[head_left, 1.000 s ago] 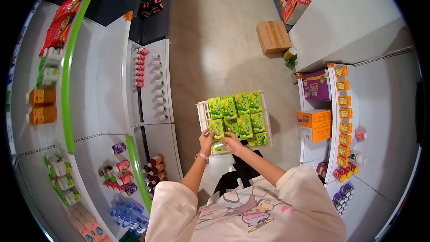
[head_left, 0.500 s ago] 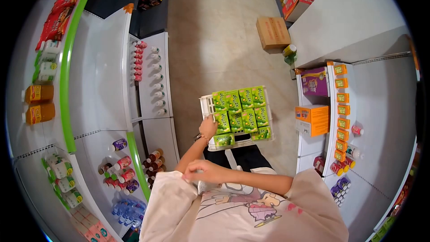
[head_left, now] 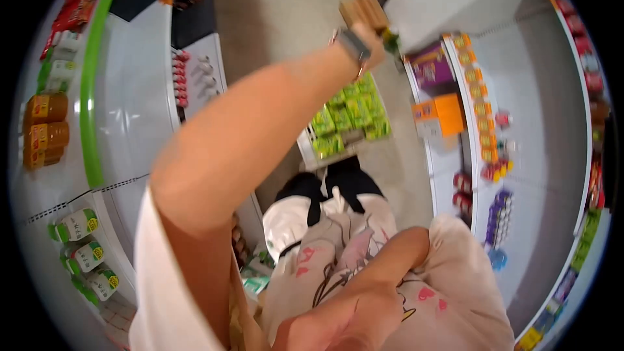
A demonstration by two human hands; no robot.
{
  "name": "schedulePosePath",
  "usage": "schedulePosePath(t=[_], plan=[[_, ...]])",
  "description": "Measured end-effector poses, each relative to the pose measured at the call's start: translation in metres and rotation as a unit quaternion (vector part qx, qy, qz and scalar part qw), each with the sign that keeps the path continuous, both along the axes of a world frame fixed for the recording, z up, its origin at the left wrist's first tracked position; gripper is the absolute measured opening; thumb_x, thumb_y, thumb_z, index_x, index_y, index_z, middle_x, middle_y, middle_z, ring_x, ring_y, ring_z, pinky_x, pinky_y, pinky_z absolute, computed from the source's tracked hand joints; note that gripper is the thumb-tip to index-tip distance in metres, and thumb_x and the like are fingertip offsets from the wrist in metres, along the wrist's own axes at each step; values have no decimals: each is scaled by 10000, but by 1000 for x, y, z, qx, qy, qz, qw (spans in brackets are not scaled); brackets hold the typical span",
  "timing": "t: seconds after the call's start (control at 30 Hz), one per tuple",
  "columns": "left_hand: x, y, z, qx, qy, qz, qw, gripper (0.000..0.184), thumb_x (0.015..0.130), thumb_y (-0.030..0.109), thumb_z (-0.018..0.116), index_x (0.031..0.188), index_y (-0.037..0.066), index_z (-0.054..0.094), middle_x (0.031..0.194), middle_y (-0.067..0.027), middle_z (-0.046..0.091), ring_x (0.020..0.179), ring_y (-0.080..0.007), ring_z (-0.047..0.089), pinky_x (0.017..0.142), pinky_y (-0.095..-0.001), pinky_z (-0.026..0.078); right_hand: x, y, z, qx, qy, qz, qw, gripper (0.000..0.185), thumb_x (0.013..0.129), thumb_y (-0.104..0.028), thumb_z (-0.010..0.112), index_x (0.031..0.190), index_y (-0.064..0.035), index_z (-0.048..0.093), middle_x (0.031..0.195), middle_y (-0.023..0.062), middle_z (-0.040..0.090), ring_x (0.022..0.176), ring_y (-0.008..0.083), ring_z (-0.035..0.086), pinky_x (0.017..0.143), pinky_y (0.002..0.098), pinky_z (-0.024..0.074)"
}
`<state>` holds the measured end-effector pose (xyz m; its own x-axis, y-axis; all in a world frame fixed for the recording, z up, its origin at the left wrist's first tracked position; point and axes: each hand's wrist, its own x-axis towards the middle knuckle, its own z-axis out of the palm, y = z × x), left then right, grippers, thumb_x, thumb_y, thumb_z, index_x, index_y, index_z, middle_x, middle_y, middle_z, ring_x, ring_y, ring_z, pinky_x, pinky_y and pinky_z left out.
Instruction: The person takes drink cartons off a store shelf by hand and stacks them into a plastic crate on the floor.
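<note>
My left arm reaches diagonally across the view, a dark watch on its wrist. My left hand [head_left: 372, 45] is blurred above the far end of the green cartons [head_left: 359, 110], its fingers indistinct. Down at the bottom, my right hand [head_left: 325, 328] lies in front of my shirt, smeared by motion, its fingers unclear. The green cartons stand in rows in a white crate [head_left: 305, 151] on the floor before my legs. My left forearm and hand hide part of the crate's far left side.
A cardboard box [head_left: 361, 13] stands on the floor beyond the crate. Shelves on the left hold orange bottles [head_left: 47, 135] and white-and-green packs [head_left: 78, 224]. On the right are an orange box [head_left: 448, 115], a purple box [head_left: 432, 68] and a row of small orange packs [head_left: 479, 93].
My left hand has left the crate's left side and swung up and forward. My right hand has moved down from my left upper arm. The view has shifted and the crate appears higher.
</note>
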<state>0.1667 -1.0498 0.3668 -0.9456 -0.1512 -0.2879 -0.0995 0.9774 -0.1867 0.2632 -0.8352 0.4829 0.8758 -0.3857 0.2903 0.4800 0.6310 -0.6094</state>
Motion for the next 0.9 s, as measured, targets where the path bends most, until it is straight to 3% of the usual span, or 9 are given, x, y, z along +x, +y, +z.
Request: schedulePosePath(t=[0.23,0.37,0.57,0.7,0.77,0.8,0.83,0.87,0.9], plan=[[-43,128,-35,12,-68,-179,982,128,583,167,703,705,137,677,718,-19,652,755,-220,643,559,-356,467,31,65,-9,1,-82,-102,991,489,904,-388,479,1192,7,471,1167,35,516,1036,88,478,889,239,366],[-36,251,-84,121,-89,-287,946,73,625,191,664,688,153,665,695,-1,632,724,-192,608,586,-345,383,29,95,-9,4,-131,-150,980,509,907,-402,463,1201,14,462,1188,47,508,1053,99,471,903,252,359],[34,409,-54,192,-3,-502,843,71,703,230,611,696,163,636,696,7,608,725,-172,574,677,-332,343,-5,150,-18,4,-174,-268,947,540,912,-423,439,1215,24,449,1221,64,496,1079,114,462,923,272,349],[17,438,-23,360,-11,-459,812,224,749,319,619,848,120,587,772,-41,598,768,-218,584,633,-340,420,-48,199,-18,-14,-70,-400,914,561,915,-437,423,1224,31,440,1243,76,488,1096,125,455,937,285,342],[12,455,-24,410,-48,-441,797,266,750,286,635,930,98,583,837,-67,607,801,-254,576,673,-365,434,-79,235,-7,-88,292,-487,819,458,914,-373,459,1190,-9,486,1172,89,541,1058,145,496,965,304,333],[7,466,-31,409,-103,-453,785,291,778,282,598,994,88,572,876,-82,609,860,-272,584,676,-378,458,-87,255,-5,-172,398,-562,705,418,912,-343,468,1176,-21,501,1150,93,548,1051,163,501,967,310,336],[-4,475,14,392,-289,-363,794,339,814,278,544,1083,73,552,984,-117,609,946,-279,577,726,-376,474,-92,273,-6,-242,492,-615,567,379,910,-313,477,1161,-32,516,1128,97,555,1044,181,507,969,315,338],[-7,488,3,399,-295,-388,776,339,818,272,536,1089,70,550,995,-119,607,951,-277,575,737,-372,470,-105,294,-3,-303,572,-642,410,342,908,-284,486,1147,-43,531,1106,101,562,1037,200,513,971,320,341],[-8,502,-8,409,-302,-403,761,340,821,265,528,1096,67,548,1007,-121,604,956,-276,573,748,-367,467,-116,316,12,-279,559,-652,430,290,883,-227,522,1119,-61,555,1046,102,569,1021,242,510,970,331,349]])
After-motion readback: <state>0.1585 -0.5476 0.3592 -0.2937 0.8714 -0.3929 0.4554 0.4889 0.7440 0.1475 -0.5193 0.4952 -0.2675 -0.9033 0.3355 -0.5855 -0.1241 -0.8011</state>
